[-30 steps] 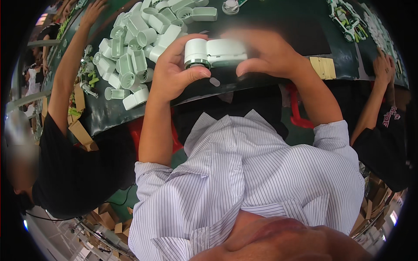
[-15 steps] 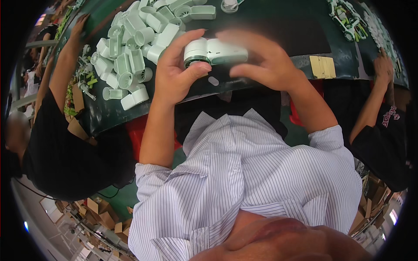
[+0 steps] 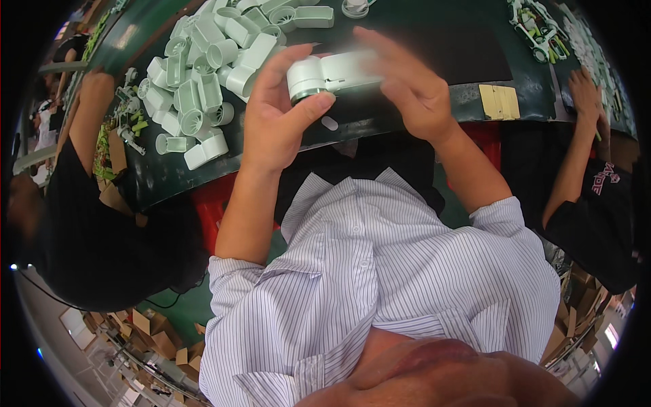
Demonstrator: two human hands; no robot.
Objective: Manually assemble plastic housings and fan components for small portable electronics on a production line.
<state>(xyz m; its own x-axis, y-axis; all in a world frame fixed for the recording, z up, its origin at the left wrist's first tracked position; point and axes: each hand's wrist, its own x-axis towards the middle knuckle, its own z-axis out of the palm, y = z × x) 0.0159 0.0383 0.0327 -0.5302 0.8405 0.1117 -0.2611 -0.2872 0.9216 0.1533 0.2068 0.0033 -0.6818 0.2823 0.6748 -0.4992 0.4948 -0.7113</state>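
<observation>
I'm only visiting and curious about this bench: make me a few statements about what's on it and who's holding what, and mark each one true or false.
1. The left hand holds a whitish device. True.
2. The heap of pale plastic housings lies to the right of both hands. False: the heap lies to their left.
3. A small whitish oval piece lies on the table, by its near edge. True.
4. The yellow slab lies among the housings. False: it is apart from them, to the right of the right hand.
5. The sleeves of the striped shirt end near the elbows. True.
</observation>
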